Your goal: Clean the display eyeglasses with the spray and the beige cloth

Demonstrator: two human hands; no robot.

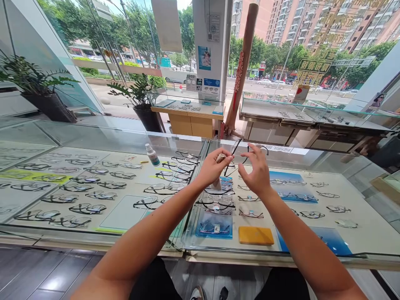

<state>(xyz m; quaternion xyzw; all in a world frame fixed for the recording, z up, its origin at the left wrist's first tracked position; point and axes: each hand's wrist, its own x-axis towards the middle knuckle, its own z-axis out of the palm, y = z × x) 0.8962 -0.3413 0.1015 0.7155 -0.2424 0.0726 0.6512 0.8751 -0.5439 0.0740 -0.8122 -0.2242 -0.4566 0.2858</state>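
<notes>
Black-framed glasses (236, 148): 1, pinched by right hand (256, 173), fingers splayed | left hand (212, 168) closed on 1 beige tube (220, 157)

Left hand (213, 167) pinched shut; right hand (255, 173) loose (fingers (252, 155) spread).

spectacles (236, 148): lenses behind right hand (254, 173) | left hand (214, 166): held item unclear

**Glass counter with a bottle on top**

A long glass display counter (103, 137) is stretching across the room. A small white bottle (152, 155) is standing upright toward its far edge. An orange pad (256, 235) is lying near its near edge.
</notes>
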